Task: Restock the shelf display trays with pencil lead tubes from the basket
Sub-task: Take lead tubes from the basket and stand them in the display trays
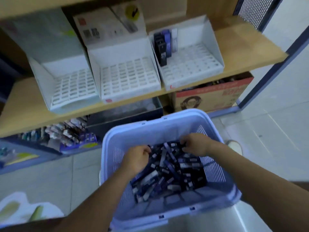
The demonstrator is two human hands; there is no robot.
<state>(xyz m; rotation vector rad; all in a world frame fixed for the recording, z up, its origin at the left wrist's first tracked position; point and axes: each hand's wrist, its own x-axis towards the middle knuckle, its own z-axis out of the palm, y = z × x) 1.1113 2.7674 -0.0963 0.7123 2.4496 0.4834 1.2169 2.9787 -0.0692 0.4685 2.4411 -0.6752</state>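
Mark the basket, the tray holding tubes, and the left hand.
basket (167, 121): head view, far rim.
tray holding tubes (192, 63): head view, bare slotted floor.
left hand (138, 158): head view, back of hand.

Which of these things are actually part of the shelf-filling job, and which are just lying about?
Part of the job: basket, tubes piled in it, left tray, middle tray, right tray (partly filled), left hand, right hand.

Just lying about: cardboard box, dark box, stationery display, white bag on the floor.
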